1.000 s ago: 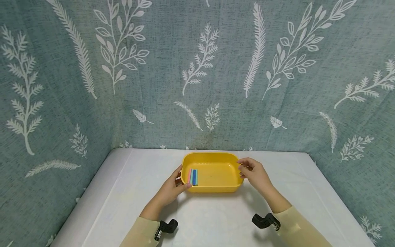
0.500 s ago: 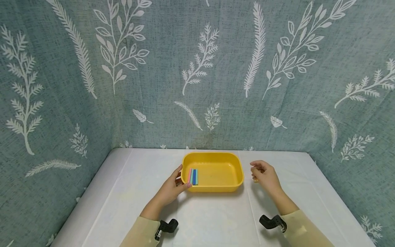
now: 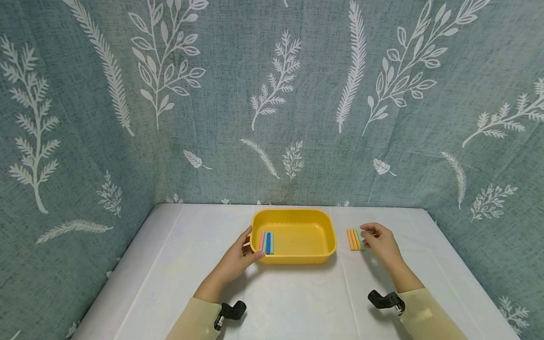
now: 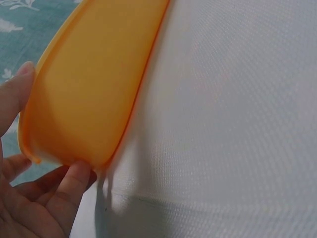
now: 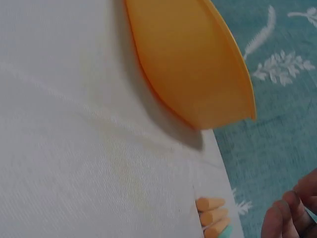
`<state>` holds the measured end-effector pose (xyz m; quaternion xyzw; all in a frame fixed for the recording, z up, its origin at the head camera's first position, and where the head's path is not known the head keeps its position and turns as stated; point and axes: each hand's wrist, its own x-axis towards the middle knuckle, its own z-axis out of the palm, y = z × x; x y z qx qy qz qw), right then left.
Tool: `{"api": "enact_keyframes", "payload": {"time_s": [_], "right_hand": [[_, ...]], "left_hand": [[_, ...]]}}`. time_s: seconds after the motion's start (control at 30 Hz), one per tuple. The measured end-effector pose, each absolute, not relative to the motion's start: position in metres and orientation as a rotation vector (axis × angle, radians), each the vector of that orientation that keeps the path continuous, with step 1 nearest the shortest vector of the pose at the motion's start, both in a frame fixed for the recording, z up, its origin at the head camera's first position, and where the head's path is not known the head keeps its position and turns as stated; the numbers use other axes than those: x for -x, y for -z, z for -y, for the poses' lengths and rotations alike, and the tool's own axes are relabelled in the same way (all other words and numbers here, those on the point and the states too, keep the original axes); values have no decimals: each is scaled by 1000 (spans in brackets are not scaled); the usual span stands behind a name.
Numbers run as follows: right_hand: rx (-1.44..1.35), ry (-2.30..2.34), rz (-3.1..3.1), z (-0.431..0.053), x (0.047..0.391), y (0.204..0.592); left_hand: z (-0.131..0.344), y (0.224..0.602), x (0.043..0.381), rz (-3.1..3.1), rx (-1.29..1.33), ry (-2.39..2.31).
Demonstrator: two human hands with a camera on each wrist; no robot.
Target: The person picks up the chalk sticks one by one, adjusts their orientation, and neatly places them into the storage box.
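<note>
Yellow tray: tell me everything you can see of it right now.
The yellow tray is a shallow rectangle with rounded corners, a thin rim and smooth, slightly shiny walls that look like plastic. It sits open side up on the white tabletop, long sides running left to right. Four coloured sticks lie side by side inside its left end; the rest of its floor is bare. The left hand grips that end, thumb at the near corner. The right hand is apart from it.

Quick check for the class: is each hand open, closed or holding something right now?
Left hand: holding the yellow tray at one end.
Right hand: fingers bent beside the green stick; grip cannot be told.
</note>
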<state>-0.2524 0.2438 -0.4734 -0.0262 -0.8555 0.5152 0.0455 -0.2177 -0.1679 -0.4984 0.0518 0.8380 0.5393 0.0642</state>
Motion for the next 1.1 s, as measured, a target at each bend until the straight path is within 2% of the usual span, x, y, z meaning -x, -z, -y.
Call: {"api": "enact_keyframes", "payload": {"time_s": [1.1], "right_hand": [[326,-1611,2894,-267,283,491]], "left_hand": [[168,497,218,-2521,-184,-1648]]}}
